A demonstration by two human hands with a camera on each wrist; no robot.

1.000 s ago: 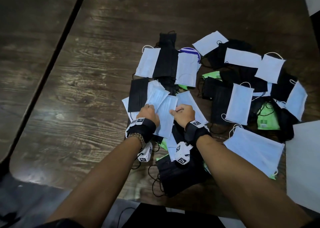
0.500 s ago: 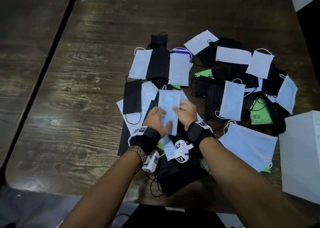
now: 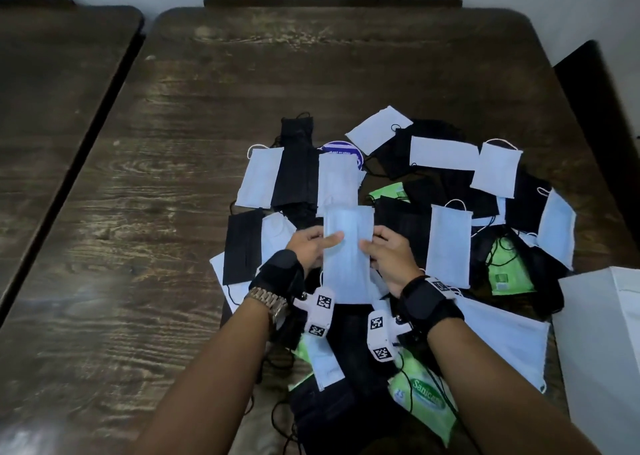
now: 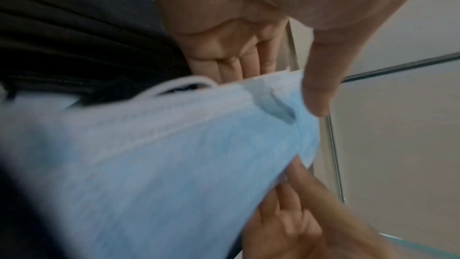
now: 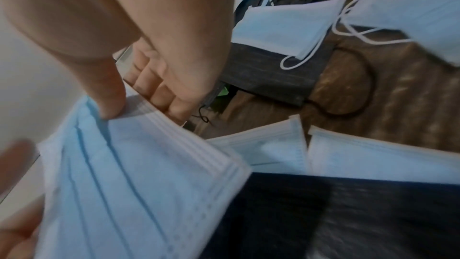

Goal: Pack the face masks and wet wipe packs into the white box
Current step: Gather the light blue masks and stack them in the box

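Observation:
Both hands hold a small stack of light blue face masks (image 3: 348, 253) lifted above the pile. My left hand (image 3: 313, 246) pinches its left edge, thumb on top (image 4: 316, 94). My right hand (image 3: 388, 250) pinches the right edge, thumb on top and fingers beneath (image 5: 159, 94). The stack's layered edges show in the right wrist view (image 5: 139, 174). Blue and black masks (image 3: 298, 174) lie scattered over the table. Green wet wipe packs (image 3: 424, 399) lie partly under them. The white box (image 3: 602, 350) stands at the right edge.
The dark wooden table (image 3: 156, 212) has bare surface to the left and far side of the pile. A second table (image 3: 52, 91) stands on the left across a narrow gap. Black ear loops trail near the front edge.
The hands gathered blue masks from the pile into a stack and lifted it, now holding it by both long edges. The camera tilted up, showing the table's far edge.

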